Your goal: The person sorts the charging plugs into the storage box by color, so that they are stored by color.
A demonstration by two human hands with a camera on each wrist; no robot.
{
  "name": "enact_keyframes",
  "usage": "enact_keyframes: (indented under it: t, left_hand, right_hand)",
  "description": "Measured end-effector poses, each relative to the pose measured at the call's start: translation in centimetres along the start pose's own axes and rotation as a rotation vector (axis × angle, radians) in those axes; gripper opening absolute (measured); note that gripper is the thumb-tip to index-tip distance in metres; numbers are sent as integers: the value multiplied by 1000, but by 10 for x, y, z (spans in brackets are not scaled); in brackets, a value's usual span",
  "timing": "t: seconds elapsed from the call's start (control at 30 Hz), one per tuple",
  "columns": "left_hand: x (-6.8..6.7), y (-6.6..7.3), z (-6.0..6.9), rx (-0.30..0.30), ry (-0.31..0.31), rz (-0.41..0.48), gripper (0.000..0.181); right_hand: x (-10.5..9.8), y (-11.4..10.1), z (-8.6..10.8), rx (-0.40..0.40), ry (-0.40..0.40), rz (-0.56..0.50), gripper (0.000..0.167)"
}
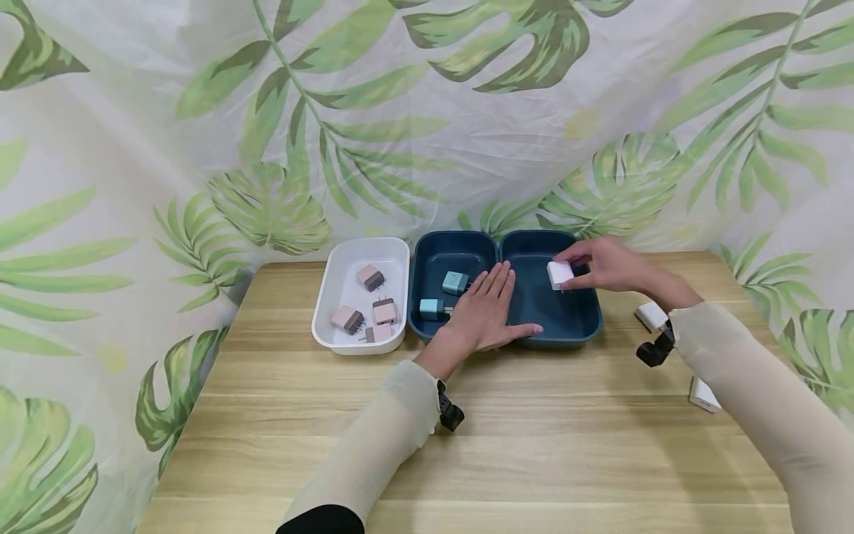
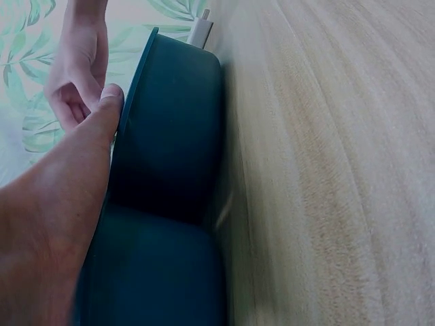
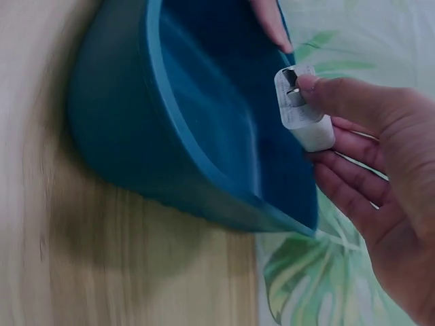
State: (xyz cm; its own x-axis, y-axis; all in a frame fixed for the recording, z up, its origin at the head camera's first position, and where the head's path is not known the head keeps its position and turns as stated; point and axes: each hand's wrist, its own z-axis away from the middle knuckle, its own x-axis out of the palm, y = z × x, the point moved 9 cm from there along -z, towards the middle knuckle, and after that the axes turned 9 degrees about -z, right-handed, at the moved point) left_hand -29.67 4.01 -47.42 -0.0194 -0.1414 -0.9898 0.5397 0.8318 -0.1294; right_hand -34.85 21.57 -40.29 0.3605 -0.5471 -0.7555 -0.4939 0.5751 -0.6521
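My right hand [image 1: 603,265] pinches a white charger plug [image 1: 560,275] above the right-hand dark blue bin [image 1: 550,337]. In the right wrist view the plug's metal prongs [image 3: 292,81] show beside my thumb. My left hand [image 1: 483,308] lies with straight fingers across the adjoining rims of the two dark blue bins, its thumb stretched over the right bin's near edge. Inside the middle bin [image 1: 454,236] lie light-blue charger plugs [image 1: 456,282], partly beside my left fingers. The part of that bin under my left hand is hidden.
A white bin [image 1: 322,326] at the left holds several pink and grey charger plugs [image 1: 370,277]. On the wooden table [image 1: 534,445], right of the bins, lie a white plug [image 1: 651,317] and another white charger [image 1: 703,394], both partly covered by the right arm. A leaf-patterned cloth hangs behind.
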Motion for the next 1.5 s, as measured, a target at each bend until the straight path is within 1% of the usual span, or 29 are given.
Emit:
enact_keyframes:
  t: [0.17,0.3,0.4,0.67,0.83,0.9,1.07,1.3,1.5]
  left_hand:
    - [-1,0,0,1,0,0,115]
    - [-1,0,1,-1,-3,-6,116]
    - [0,0,1,-6,-6,-6,116]
    - [2,1,1,-4,-2,-1,115]
    - [1,2,1,-1,8,12,115]
    - [1,2,1,-1,12,14,115]
    - [1,3,0,-1,18,21,116]
    - [0,0,0,-10,-3,19,117]
    - [2,0,0,-13,-14,21,117]
  right_hand:
    - [18,7,-12,22,-56,6,47]
    - [29,13,-18,55,-92,-6,46]
    - [34,15,-20,65,-108,-4,46]
    - [44,16,-24,18,-108,78,44]
    - [48,13,-25,-34,-101,108,43]
    - [46,13,-24,-47,-84,108,43]
    - [33,13,-19,-40,-43,88,42]
    - [10,5,-6,-62,20,76,39]
    - [-1,7,7,-55,51,50,38]
